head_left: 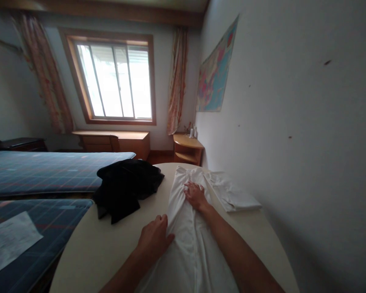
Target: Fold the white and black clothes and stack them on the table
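Observation:
White trousers point(183, 232), as they appear, lie lengthwise on a round cream table point(79, 252), waist end away from me. Soft creases run down the cloth. My right hand point(195, 195) rests on the upper part with its fingers spread and slightly bent. At the left edge of the trousers is my left hand point(155, 234), its fingers loosely curved and its thumb apart, touching the cloth. A folded white garment point(234, 193) lies to the right, close to the wall. On the table's far left sits a crumpled black garment point(128, 183).
Two beds with blue plaid mattresses point(49, 171) stand at the left, a sheet of paper point(12, 240) on the nearer one. A white wall point(308, 175) rises close on the right. Beyond the table are a wooden desk point(131, 140) and a corner shelf point(187, 141).

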Demonstrator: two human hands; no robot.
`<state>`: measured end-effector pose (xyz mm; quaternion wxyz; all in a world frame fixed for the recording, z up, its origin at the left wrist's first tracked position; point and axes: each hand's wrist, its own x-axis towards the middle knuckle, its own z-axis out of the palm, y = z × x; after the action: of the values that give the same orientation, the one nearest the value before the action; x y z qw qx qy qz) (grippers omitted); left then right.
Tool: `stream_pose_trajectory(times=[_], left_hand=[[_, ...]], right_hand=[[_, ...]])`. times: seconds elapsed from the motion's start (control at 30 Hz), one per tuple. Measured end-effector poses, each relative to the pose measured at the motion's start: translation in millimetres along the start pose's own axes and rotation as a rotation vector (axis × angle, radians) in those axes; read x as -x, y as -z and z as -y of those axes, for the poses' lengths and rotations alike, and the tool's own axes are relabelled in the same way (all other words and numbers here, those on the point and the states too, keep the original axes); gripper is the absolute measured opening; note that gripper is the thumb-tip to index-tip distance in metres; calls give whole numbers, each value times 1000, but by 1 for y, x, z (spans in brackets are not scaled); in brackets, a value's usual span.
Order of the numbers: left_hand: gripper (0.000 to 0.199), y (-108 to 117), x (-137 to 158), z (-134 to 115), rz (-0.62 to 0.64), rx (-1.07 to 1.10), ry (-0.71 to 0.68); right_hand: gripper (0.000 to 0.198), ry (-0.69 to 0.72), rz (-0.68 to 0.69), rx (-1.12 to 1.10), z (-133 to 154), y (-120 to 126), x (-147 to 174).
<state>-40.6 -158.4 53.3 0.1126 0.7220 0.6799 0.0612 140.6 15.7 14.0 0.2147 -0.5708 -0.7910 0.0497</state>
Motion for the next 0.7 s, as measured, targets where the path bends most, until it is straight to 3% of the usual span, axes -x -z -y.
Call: stream_pose_trajectory(times=[0.2,0.37,0.57,0.7], left_hand=[[31,16,15,7,117,-75,-71],[26,20,20,15,123,-9,-124],[12,17,18,18,105,-1,-92],[18,18,16,10,0,114,-140]], right_hand=[[44,15,174,47,3,26,52],[53,32,354,15,1,37,90],[50,58,283,-62,-4,36,111],[49,73,250,-70,-5,36,114]])
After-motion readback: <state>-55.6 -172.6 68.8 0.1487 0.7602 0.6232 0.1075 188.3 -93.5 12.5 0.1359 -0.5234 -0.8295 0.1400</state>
